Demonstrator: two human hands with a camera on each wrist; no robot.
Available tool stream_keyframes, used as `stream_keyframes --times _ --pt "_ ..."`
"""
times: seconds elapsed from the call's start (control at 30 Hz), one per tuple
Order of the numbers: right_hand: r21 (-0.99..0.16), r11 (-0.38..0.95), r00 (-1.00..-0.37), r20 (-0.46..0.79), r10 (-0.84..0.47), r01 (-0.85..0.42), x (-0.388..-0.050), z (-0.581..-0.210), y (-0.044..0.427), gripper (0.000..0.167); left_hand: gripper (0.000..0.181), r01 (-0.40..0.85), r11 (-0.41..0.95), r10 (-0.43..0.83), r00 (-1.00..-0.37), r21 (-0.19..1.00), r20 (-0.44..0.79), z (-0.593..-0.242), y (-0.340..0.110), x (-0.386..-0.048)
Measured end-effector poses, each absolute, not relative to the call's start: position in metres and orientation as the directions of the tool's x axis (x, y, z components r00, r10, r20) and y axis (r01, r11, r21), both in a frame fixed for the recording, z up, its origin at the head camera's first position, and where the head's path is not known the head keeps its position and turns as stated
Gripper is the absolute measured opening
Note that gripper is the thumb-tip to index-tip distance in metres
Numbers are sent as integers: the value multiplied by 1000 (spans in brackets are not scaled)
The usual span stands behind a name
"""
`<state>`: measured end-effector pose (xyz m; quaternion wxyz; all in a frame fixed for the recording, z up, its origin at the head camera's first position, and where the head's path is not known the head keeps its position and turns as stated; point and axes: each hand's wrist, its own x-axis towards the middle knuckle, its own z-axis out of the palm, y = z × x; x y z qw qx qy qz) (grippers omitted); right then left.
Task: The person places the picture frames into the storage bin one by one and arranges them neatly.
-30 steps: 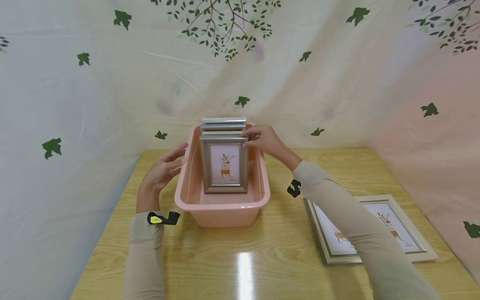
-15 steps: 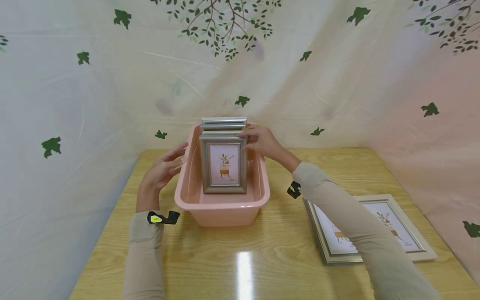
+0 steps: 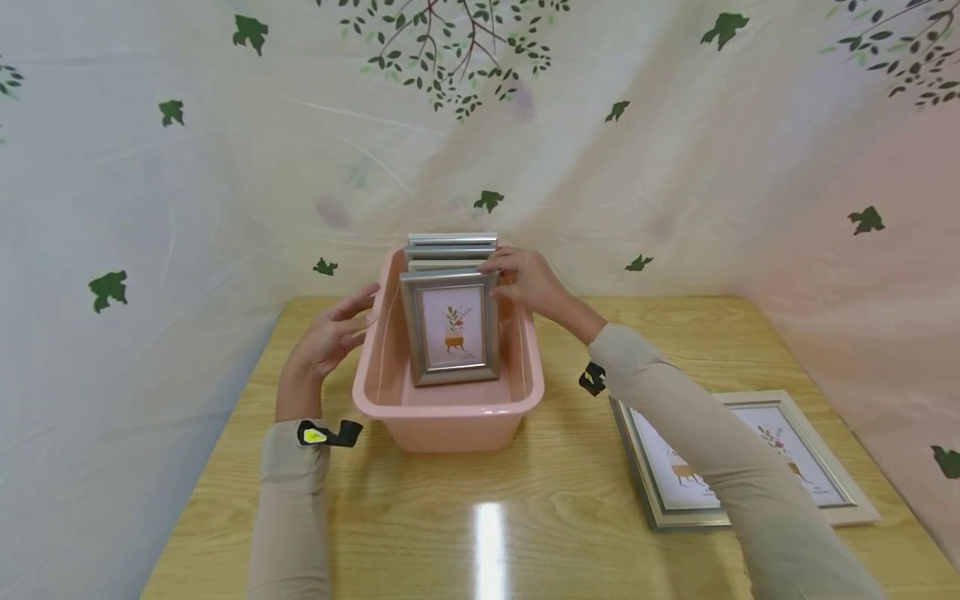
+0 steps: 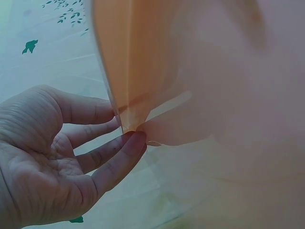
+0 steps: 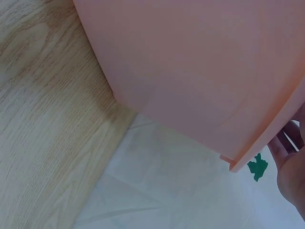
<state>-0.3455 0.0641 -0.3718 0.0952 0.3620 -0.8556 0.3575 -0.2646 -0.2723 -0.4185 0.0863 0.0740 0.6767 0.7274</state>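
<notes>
A pink plastic bin (image 3: 450, 432) holds several picture frames standing on edge. The front one is a silver-grey picture frame (image 3: 453, 327) with a potted-plant print, leaning slightly sideways. My right hand (image 3: 534, 283) pinches its upper right corner. In the right wrist view, the bin's outer wall (image 5: 181, 71) hides most of that hand and all of the frames. At the bin's left side, my left hand (image 3: 327, 340) touches the rim with loosely extended fingers; in the left wrist view those fingers (image 4: 116, 157) meet the rim's edge. Behind the front frame, other frames (image 3: 452, 242) show only their top edges.
Larger frames (image 3: 787, 450) lie overlapping on the wooden table (image 3: 405, 525) at the right, partly covered by my right forearm. A leaf-patterned cloth (image 3: 285, 167) hangs behind and at both sides of the table.
The front picture frame has tipped slightly sideways in my right hand, its base shifting a little to the right. My left hand stays at the rim. The head view has shifted slightly.
</notes>
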Motion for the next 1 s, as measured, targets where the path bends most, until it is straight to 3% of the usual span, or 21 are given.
stream_keyframes --times 0.7,1.0 --pt "-482 444 -654 519 -551 -756 -345 -380 72 39 60 -21 -94 237 -972 995 2 -416 -272 -263" --pt "-521 477 -704 470 -532 -708 -341 -376 75 38 61 -32 -109 236 -972 994 -5 -417 -272 -263"
